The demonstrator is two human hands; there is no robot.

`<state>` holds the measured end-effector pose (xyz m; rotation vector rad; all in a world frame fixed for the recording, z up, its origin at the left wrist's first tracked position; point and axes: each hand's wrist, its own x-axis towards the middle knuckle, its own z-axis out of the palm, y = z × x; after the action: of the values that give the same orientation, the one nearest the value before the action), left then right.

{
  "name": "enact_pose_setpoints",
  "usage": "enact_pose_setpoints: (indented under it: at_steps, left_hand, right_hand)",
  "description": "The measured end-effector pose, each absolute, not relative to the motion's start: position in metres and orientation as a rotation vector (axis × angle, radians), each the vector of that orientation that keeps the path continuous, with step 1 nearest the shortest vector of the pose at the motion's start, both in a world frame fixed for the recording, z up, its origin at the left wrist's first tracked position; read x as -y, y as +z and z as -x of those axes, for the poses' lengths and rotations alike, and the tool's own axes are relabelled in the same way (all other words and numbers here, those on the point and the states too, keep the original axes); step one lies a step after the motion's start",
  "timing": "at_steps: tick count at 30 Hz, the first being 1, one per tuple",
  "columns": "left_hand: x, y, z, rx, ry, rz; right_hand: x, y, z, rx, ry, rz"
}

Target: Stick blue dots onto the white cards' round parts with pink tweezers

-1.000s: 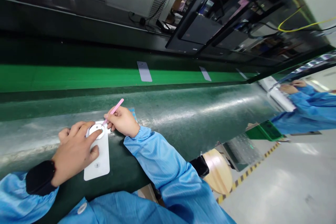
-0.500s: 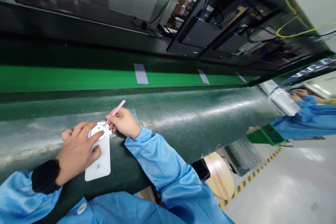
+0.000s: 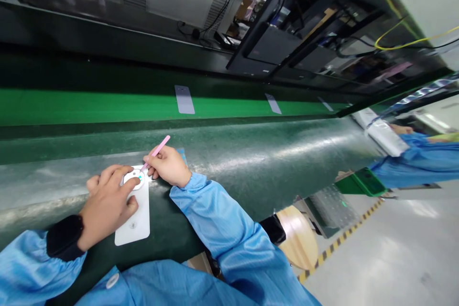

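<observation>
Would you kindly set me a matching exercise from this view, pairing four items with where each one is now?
Items:
1. Pink stick
2. Black wrist strap
3. White rectangular card
4. Yellow cable

Places:
A. Around the wrist of the left hand
B. Flat on the green bench, beneath the left hand
C. Strung above the dark equipment at the upper right
D. Pinched in the fingers of the right hand

Right pairs: 1-D, 2-A, 3-B, 4-C.
</observation>
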<state>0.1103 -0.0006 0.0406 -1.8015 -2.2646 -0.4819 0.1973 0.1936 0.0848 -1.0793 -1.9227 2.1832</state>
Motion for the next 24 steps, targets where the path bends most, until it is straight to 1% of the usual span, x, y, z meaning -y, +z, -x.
enact_pose_setpoints:
  at_steps: [6,11,18,24]
  left_hand:
    - [-0.0006,0.0402,-0.115,2.304,-0.516,1.797]
    - [-0.0019,0.0404,-0.1165,2.418,-0.461,1.805]
    - [-0.0021,0.0399,-0.117,2.453,-0.456,1.799]
    - [-0.0015,0.0397,-0.119,2.314,-0.472,1.786]
  right_hand:
    - [-0.1942,0.0824,-0.198,1.929,2.2,1.058]
    - [-0.1944,0.0819,-0.1985,1.931,2.188,1.059]
    - [-0.1949,0.0816,-0.1989,1.934,2.2,1.025]
    - [-0.1939,0.0855,-0.1987,1.957,2.177,1.057]
